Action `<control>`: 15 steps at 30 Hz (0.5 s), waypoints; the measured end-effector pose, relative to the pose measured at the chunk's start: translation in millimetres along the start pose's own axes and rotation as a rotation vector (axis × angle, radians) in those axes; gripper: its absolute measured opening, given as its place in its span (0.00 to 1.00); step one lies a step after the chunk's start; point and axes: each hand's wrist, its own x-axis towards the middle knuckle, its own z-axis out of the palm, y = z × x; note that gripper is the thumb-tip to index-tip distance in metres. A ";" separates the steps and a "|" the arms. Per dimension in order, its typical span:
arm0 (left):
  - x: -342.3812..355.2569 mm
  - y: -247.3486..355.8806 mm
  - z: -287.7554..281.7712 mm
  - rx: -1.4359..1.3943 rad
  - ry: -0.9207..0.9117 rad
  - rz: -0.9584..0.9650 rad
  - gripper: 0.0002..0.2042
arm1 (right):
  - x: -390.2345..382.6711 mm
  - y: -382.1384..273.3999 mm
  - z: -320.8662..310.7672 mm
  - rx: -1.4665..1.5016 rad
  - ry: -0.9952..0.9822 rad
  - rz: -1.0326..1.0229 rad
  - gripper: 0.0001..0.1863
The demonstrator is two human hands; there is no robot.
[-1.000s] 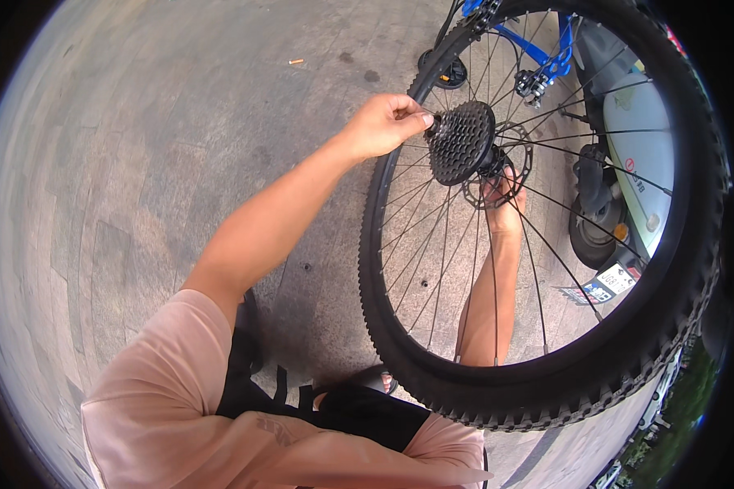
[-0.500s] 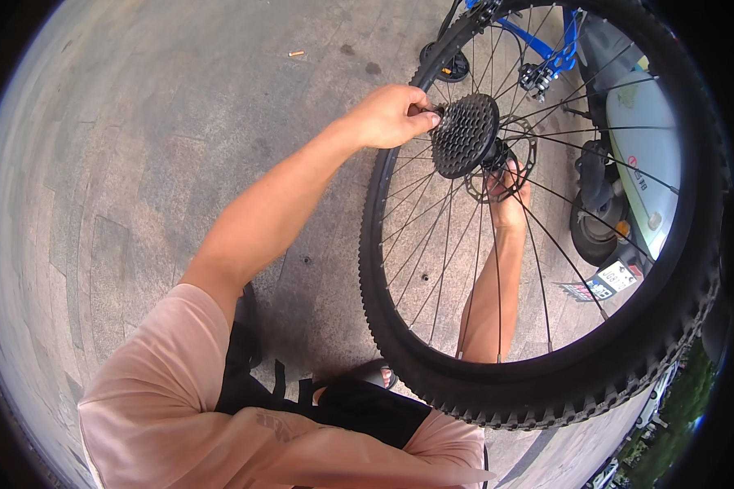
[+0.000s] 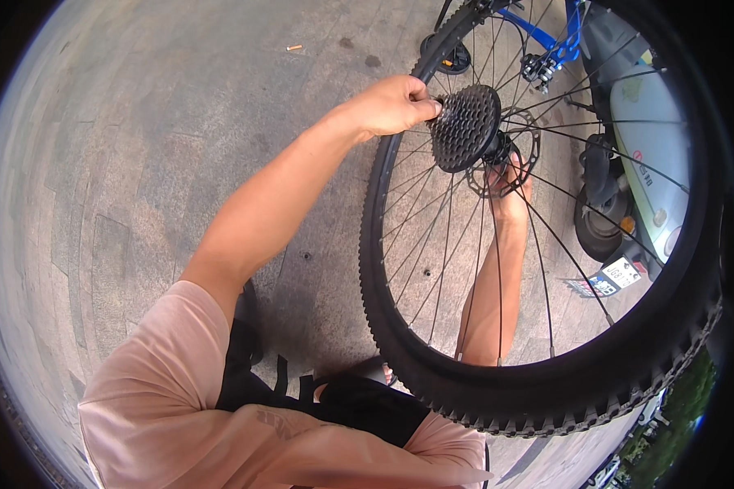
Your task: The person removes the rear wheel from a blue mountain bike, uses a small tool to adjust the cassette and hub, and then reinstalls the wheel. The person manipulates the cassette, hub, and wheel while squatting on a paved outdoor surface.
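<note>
A bicycle wheel with a knobby black tire [image 3: 546,391] stands tilted in front of me, its hub fitted with a cassette [image 3: 469,130] and a disc rotor [image 3: 530,151]. My left hand [image 3: 400,106] is closed, thumb and fingers pinching the axle end at the cassette's outer face; the small piece between them is mostly hidden. My right hand [image 3: 510,191] reaches up behind the spokes and is closed round the hub on the rotor side, partly hidden by the rotor.
A blue bike frame [image 3: 526,28] with a brake caliper [image 3: 538,69] is behind the wheel at upper right. A pale scooter [image 3: 636,114] with a rear tire [image 3: 595,224] stands to the right on the paved ground [image 3: 179,106]. A small orange-and-white scrap [image 3: 294,47] lies farther off.
The wheel's hub and both my hands have shifted slightly up and to the right in the picture. Both grips look the same.
</note>
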 end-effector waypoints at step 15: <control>6.4 -21.4 5.0 -0.008 0.064 0.188 0.13 | 0.1 5.9 -8.5 0.001 -0.023 0.005 0.05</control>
